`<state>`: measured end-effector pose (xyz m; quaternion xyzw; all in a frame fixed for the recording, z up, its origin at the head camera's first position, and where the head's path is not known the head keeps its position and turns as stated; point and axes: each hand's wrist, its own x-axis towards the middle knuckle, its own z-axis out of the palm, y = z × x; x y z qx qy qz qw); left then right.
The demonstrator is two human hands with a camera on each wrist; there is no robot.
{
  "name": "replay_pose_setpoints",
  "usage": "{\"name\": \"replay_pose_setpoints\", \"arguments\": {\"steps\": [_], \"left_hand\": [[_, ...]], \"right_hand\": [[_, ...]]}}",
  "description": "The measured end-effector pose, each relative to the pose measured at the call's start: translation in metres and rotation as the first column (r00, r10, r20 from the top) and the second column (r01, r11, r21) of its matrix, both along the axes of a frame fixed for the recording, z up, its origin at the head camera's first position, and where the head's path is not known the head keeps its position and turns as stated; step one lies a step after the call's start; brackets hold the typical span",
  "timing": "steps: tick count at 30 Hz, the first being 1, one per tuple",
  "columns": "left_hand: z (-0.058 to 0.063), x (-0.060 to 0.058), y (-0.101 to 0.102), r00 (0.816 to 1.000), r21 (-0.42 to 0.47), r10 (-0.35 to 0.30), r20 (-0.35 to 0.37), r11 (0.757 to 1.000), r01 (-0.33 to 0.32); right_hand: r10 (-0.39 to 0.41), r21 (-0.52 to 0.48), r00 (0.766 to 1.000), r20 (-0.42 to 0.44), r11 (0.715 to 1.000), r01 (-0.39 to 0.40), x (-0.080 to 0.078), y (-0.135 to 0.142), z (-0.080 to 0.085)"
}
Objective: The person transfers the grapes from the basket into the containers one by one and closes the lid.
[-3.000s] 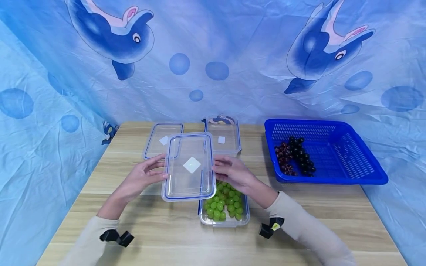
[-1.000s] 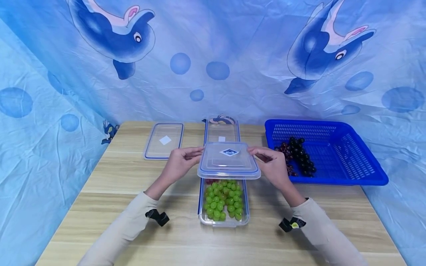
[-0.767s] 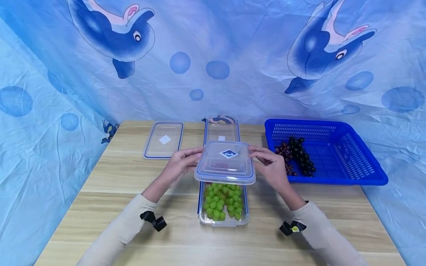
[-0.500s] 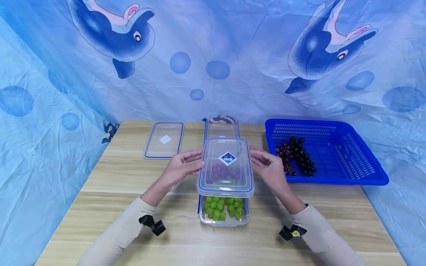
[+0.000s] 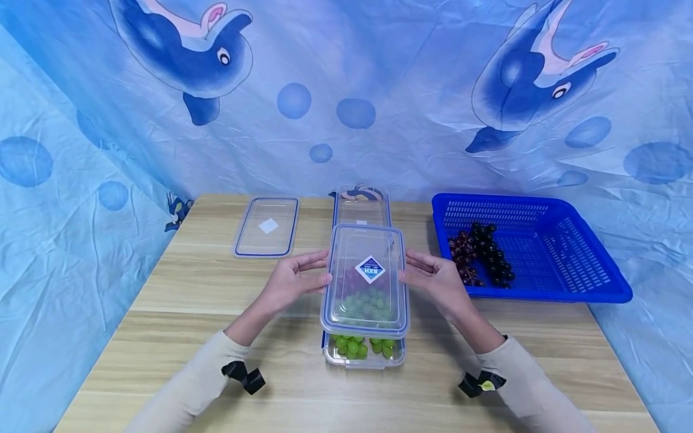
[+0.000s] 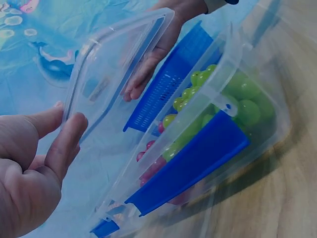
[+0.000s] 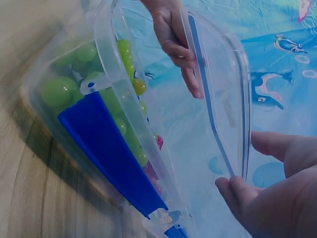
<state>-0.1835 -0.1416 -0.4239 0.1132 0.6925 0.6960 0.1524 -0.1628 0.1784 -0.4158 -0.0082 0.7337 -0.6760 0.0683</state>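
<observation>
Between both hands a clear plastic lid (image 5: 357,307) with a blue seal line and a diamond label is held above a clear food container (image 5: 364,362). My left hand (image 5: 287,282) pinches its left edge between thumb and fingers; my right hand (image 5: 437,282) pinches the right edge. In both wrist views the lid is tilted and apart from the container's rim. Inside the container lie green grapes (image 6: 247,106) and some red grapes (image 6: 153,166), partly seen through the lid. Blue side latches (image 7: 111,148) hang down, unfastened.
Another lid (image 5: 266,234) lies flat at the back left of the wooden table (image 5: 189,337). Behind the held lid stands another clear container (image 5: 361,207). A blue basket (image 5: 563,252) at the right holds dark grapes (image 5: 491,258) and red grapes (image 5: 464,255).
The lid has moved from the left to over the grape container, then come nearer and lower, covering more of the green grapes. Both hands have kept hold of its sides.
</observation>
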Motion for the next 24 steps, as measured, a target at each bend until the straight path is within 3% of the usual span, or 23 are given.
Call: {"name": "replay_pose_setpoints", "arguments": {"steps": [5,11,19,24], "left_hand": [[-0.004,0.005,0.0,1.0,-0.064,0.005,-0.026,0.998,-0.007],[-0.011,0.011,0.001,1.0,-0.107,-0.002,-0.021,0.994,0.0],[-0.02,0.02,0.002,1.0,-0.109,-0.029,-0.009,0.994,0.028],[-0.026,0.024,0.002,0.998,-0.168,-0.051,-0.037,0.985,0.044]], "right_hand": [[0.048,0.148,0.998,-0.041,0.988,-0.041,0.004,0.001,-0.005],[0.045,0.332,0.995,-0.089,0.943,-0.013,0.009,-0.003,-0.007],[0.077,0.391,0.994,-0.083,0.92,-0.039,0.018,-0.005,-0.015],[0.071,0.42,0.994,-0.085,0.907,-0.029,0.02,-0.005,-0.025]]}}
